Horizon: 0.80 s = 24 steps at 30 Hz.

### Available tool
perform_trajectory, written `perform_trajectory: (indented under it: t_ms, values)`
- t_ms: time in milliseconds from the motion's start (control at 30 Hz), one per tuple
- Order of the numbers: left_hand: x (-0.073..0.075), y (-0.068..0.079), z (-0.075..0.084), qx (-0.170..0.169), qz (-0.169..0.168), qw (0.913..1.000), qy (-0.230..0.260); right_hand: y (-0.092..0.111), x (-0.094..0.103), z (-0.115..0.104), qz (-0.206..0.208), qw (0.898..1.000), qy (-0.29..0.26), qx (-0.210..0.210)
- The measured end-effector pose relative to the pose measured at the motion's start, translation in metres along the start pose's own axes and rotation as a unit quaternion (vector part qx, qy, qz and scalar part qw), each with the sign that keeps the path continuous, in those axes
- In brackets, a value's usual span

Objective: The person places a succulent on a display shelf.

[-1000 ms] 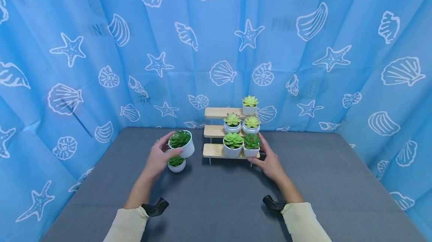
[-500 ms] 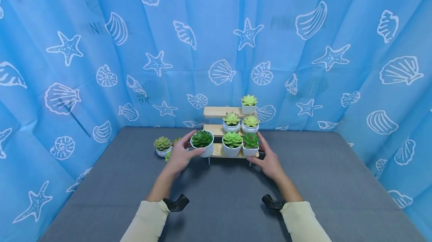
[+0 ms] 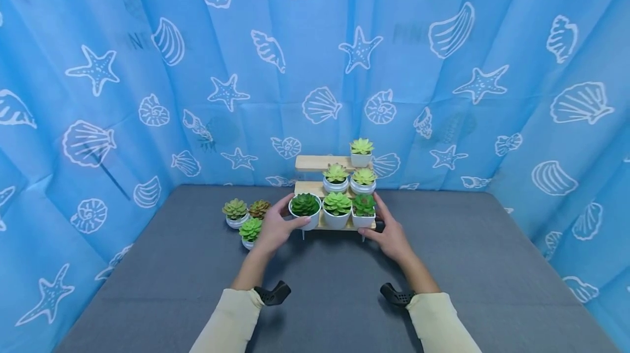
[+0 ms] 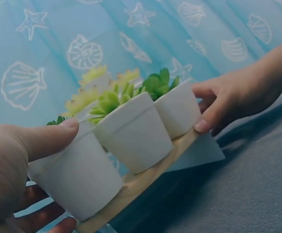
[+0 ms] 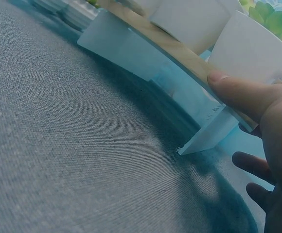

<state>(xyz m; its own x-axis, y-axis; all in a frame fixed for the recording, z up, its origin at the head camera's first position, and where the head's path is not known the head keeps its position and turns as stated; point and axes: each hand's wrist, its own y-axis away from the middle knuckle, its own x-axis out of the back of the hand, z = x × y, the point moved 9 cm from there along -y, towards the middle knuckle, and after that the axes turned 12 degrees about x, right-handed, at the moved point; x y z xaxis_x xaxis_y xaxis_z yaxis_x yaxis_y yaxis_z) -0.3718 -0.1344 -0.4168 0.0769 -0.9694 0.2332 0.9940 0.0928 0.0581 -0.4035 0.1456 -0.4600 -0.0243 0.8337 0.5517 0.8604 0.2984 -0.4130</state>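
Note:
My left hand [image 3: 275,228] grips a round white pot with a dark green succulent [image 3: 304,204] at the left end of the lowest step. In the left wrist view that white pot [image 4: 80,179] meets the wooden board, thumb over its rim. A three-step wooden plant stand [image 3: 315,163] bears several more potted succulents on its right side. My right hand [image 3: 392,237] holds the lowest step's right end, beside a square pot [image 3: 363,221]. In the right wrist view the thumb [image 5: 233,87] lies on the board's front edge; some other fingers are partly hidden.
Left of the stand, three small potted succulents stand on the grey cloth: an olive one [image 3: 235,209], a reddish-brown one [image 3: 259,209] and a bright green one [image 3: 250,229] partly behind my left hand. A blue shell-print curtain [image 3: 275,85] hangs behind the table.
My left hand has carried the dark green succulent rightward from above the small pots to the lowest step's left end. The right hand has stayed at the stand's right end.

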Motion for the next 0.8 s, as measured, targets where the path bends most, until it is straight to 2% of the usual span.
perform_trajectory:
  t_ms: [367,533,800]
  values:
    - [0.000,0.004,0.002,-0.012,0.029,0.9993,-0.019,-0.001,-0.002,0.002,0.001,1.000,-0.007,-0.001]
    - [0.000,0.007,0.000,-0.017,0.052,0.9985,-0.002,-0.001,-0.003,0.003,0.001,1.000,-0.007,-0.005]
    - [0.010,0.016,0.002,-0.054,0.093,0.9937,0.033,0.000,-0.002,0.002,0.000,1.000,-0.008,-0.002]
